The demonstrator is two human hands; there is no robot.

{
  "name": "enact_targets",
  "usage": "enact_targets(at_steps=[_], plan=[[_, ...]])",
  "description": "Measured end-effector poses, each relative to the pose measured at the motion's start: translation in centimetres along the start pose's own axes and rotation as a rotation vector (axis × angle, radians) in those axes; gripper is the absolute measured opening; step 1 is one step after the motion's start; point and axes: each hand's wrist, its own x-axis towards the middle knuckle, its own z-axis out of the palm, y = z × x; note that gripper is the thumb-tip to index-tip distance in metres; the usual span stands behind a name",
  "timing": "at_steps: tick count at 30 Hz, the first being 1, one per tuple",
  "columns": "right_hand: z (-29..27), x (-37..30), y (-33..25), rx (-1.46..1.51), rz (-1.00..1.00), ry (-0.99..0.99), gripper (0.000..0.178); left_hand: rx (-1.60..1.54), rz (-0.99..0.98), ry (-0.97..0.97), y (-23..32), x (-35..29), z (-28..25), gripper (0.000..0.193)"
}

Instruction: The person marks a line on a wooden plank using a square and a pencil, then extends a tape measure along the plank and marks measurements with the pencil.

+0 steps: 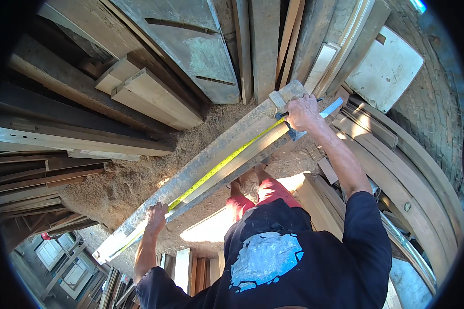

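A yellow tape measure blade [227,160] stretches along a pale wooden board [237,164], which lies on a long, narrow, dusty bench beam [191,172]. At the lower left of the board, my left hand [156,215] is closed on the tape, which runs on past it. My right hand [301,112] is closed at the tape's other end, near the board's far end. A thin dark pencil-like stick [319,99] pokes out of its fingers. Beneath that hand lies a blue tool part [296,135], and a flat bright metal strip [331,107] sticks out beyond it.
Stacked timber [154,98] crowds the left and far sides. A grey slotted panel [191,46] leans at the back. Curved planks [397,159] line the right, below a white panel [386,67]. Sawdust [134,180] covers the ground.
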Motion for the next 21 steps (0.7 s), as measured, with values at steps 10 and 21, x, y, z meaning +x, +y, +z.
enact_targets(at_steps=[10, 21], plan=[[-2.8, 1.8, 0.4, -0.011, 0.087, -0.305, 0.029, -0.051, -0.038, -0.093, 0.2, 0.6, -0.8, 0.015], [-6.0, 3.0, -1.5, -0.079, 0.048, -0.315, 0.031, 0.018, 0.064, -0.096, -0.5, 0.5, -0.2, 0.016]])
